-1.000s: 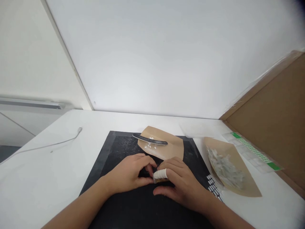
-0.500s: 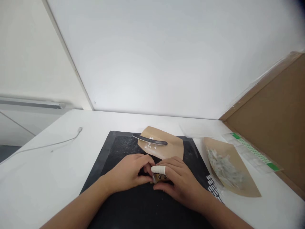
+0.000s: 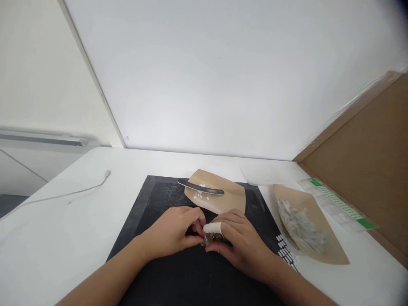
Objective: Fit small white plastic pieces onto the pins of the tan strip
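One small glossy piece is pinched in the right hand, not set down yet. The left hand bunches at its end, grip unclear; white bits lie on brown paper.

Nearer the body than both hands, the black mat lies open between the forearms, and to the left of the left hand the white table gives a wide way through, short of the cable. The file on its brown paper blocks the way just beyond the hands, while white strips and a plastic heap crowd the right hand's outer side.
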Demonstrator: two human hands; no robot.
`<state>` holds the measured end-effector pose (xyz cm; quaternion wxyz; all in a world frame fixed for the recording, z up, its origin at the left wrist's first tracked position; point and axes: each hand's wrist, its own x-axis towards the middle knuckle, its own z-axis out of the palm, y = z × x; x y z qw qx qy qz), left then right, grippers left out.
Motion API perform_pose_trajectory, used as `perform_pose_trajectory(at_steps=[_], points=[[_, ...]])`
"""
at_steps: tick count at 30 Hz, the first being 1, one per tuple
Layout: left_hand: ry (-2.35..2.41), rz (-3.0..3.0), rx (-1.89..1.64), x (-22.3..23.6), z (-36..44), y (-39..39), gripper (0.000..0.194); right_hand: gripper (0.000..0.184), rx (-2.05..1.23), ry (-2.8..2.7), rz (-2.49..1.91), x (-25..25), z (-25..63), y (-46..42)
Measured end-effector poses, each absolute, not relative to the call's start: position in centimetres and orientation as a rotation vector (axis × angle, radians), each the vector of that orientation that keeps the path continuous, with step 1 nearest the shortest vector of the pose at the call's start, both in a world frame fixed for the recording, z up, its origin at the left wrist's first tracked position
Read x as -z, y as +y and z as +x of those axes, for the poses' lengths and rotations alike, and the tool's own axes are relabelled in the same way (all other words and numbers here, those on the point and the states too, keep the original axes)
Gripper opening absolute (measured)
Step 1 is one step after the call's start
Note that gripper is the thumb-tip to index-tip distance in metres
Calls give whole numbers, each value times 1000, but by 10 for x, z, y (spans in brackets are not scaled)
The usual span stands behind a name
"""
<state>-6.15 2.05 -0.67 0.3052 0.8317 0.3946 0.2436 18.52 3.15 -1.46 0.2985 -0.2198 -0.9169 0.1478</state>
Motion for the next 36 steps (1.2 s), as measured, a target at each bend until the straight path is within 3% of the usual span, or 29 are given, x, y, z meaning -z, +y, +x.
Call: perform_pose_trajectory(at_steps=[12,20,36], points=[[1009,2222,-617,3,-63,20,17,28,-325,-2454,-555,5,187,31],[966,2235,-581,-1,-64,18,27,24,-323,-2459,-623,-3,196,34],[970,2193,-693,5,-60,18,14,11,-308,-2373,-461,5,188,29]])
